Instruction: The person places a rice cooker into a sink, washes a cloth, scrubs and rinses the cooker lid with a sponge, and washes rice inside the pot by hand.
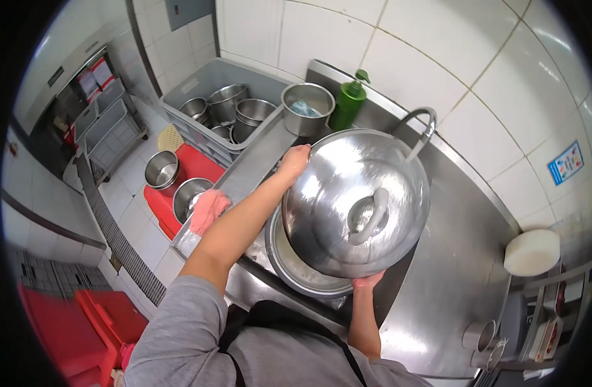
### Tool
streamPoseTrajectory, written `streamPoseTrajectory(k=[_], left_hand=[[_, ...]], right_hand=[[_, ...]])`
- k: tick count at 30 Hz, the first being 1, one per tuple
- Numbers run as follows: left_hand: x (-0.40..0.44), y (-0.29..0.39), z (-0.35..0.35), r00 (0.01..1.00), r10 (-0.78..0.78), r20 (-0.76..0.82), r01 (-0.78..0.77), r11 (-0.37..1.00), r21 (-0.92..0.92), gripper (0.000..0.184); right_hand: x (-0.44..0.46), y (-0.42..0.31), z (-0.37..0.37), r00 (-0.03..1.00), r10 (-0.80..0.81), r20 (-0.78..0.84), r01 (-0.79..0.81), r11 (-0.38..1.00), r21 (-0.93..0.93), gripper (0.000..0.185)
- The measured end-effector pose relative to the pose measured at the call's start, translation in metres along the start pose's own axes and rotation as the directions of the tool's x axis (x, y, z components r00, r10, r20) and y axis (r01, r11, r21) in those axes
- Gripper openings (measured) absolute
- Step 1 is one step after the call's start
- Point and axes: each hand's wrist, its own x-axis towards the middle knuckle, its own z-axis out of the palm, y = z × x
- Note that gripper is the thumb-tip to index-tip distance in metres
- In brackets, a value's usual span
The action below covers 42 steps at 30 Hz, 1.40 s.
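Observation:
A large shiny metal pot lid (321, 200) with a grey loop handle is held tilted over the sink by its rim. My left hand (294, 162) grips its upper left edge, most fingers hidden behind it. At the lower edge, my right hand (368, 280) holds the rim from beneath, its fingers partly covered. Under the lid sits a wide round metal basin (275, 258), largely hidden, with cloudy liquid showing. The curved faucet (430, 119) reaches over the lid's upper right edge, and water seems to run from it.
Behind the sink stand a metal pot (294, 122) and a green pump bottle (349, 106). A grey crate (180, 106) holds several metal pots. Left are a pink cloth (209, 209) and metal pots on a red surface (199, 164). The steel counter (444, 271) extends right, with small metal containers (479, 335).

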Motion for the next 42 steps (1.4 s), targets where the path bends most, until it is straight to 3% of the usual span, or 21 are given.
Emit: streamPoseTrajectory(k=[3,7,9,11,12,13,15,16,18,21,22,24,26,27,28,30,32,35,36,40,42], left_hand=[[-0.046,0.045,-0.012,0.989,0.143,-0.036,-0.139,0.984,0.109,0.034],[-0.119,0.100,-0.034,0.969,-0.076,0.237,0.114,0.982,-0.151,0.033],[-0.135,0.094,-0.049,0.969,0.013,0.246,0.031,0.984,-0.176,0.032],[-0.165,0.125,-0.079,0.989,0.106,0.104,-0.091,0.986,-0.140,0.032],[-0.171,0.131,-0.101,0.997,0.078,0.027,-0.077,0.996,-0.044,0.032],[-0.166,0.117,-0.128,0.994,0.104,-0.030,-0.103,0.994,0.020,0.032],[-0.169,0.122,-0.176,0.931,0.242,-0.273,-0.241,0.970,0.037,0.032],[-0.174,0.134,-0.196,0.894,0.205,-0.398,-0.223,0.975,0.000,0.034],[-0.179,0.134,-0.245,0.882,0.039,-0.469,-0.186,0.944,-0.272,0.037],[-0.183,0.132,-0.290,0.778,0.095,-0.621,-0.388,0.850,-0.357,0.045],[-0.178,0.124,-0.306,0.760,0.067,-0.646,-0.419,0.811,-0.408,0.045],[-0.160,0.105,-0.328,0.703,-0.010,-0.711,-0.470,0.744,-0.476,0.047],[-0.128,0.081,-0.349,0.651,-0.100,-0.753,-0.507,0.680,-0.529,0.047],[-0.116,0.085,-0.345,0.604,-0.196,-0.772,-0.484,0.680,-0.551,0.049],[-0.100,0.078,-0.352,0.588,-0.201,-0.784,-0.507,0.664,-0.550,0.049],[-0.068,0.055,-0.357,0.539,-0.215,-0.815,-0.538,0.656,-0.529,0.048],[-0.039,0.033,-0.358,0.555,-0.232,-0.799,-0.539,0.632,-0.557,0.049],[-0.005,0.010,-0.344,0.592,-0.324,-0.738,-0.516,0.551,-0.656,0.050],[0.009,-0.004,-0.344,0.610,-0.309,-0.730,-0.513,0.548,-0.661,0.049],[0.041,-0.017,-0.321,0.591,-0.390,-0.706,-0.455,0.562,-0.691,0.048],[0.052,-0.014,-0.307,0.578,-0.418,-0.701,-0.419,0.585,-0.695,0.049]], right_hand=[[0.018,0.028,-0.021,0.996,0.087,-0.035,-0.087,0.996,0.005,0.058],[0.040,0.071,-0.049,0.961,0.246,0.123,-0.243,0.969,-0.043,0.054],[0.049,0.092,-0.058,0.957,0.283,0.069,-0.279,0.959,-0.055,0.052],[0.070,0.112,-0.093,0.723,0.515,0.460,-0.638,0.753,0.159,0.047],[0.035,0.116,-0.012,0.895,0.377,-0.238,-0.445,0.794,-0.415,0.030],[0.047,0.125,-0.033,0.878,0.352,-0.324,-0.478,0.675,-0.562,0.028],[0.056,0.131,-0.037,0.841,0.372,-0.392,-0.527,0.404,-0.747,0.025],[0.063,0.129,-0.035,0.841,0.371,-0.393,-0.529,0.418,-0.739,0.025],[0.084,0.117,-0.028,0.835,0.347,-0.427,-0.513,0.210,-0.832,0.024],[0.158,0.085,-0.029,0.951,0.233,-0.205,-0.255,0.207,-0.945,0.023],[0.180,0.071,-0.014,0.988,0.151,-0.027,-0.023,-0.033,-0.999,0.021],[0.242,0.041,0.010,0.954,0.066,0.291,0.284,-0.505,-0.815,0.022],[0.243,0.005,0.088,0.892,0.270,0.362,0.446,-0.645,-0.621,0.020],[0.240,-0.011,0.126,0.836,0.440,0.329,0.542,-0.760,-0.359,0.020],[0.319,-0.033,0.093,0.618,0.732,0.287,0.762,-0.647,0.011,0.022],[0.250,-0.026,0.209,0.877,0.474,0.075,0.459,-0.874,0.160,0.024],[0.240,-0.016,0.260,0.714,0.639,0.287,0.527,-0.760,0.381,0.024],[0.275,-0.003,0.261,0.647,0.602,0.468,0.481,-0.799,0.362,0.023],[0.282,0.004,0.264,0.783,0.546,0.298,0.465,-0.832,0.303,0.033],[0.324,0.030,0.240,0.923,0.372,0.102,0.360,-0.926,0.117,0.037],[0.329,0.035,0.231,0.959,0.032,0.282,0.123,-0.942,-0.312,0.037]])
